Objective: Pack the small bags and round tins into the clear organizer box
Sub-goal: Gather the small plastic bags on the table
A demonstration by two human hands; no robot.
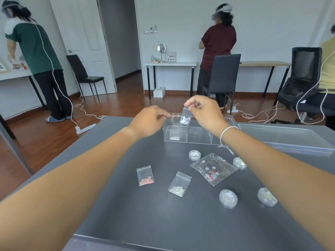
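Observation:
My right hand [203,109] pinches the top of a small clear bag of iridescent sequins [185,118], which hangs over the far left part of the clear organizer box [181,139]. My left hand [149,119] touches the box's left rim, fingers curled. On the dark table lie a bag with pink pieces [145,176], a bag with white pieces [179,184] and a larger bag with flower shapes [213,168]. Several round tins stand around them, such as two tins [194,155] [239,163] farther away and two [228,198] [267,196] nearer.
The box's clear lid [286,136] lies to the right of the box. Table edges run close on the left and front. Other persons stand at desks beyond, with black chairs [224,77] and white cables on the wooden floor.

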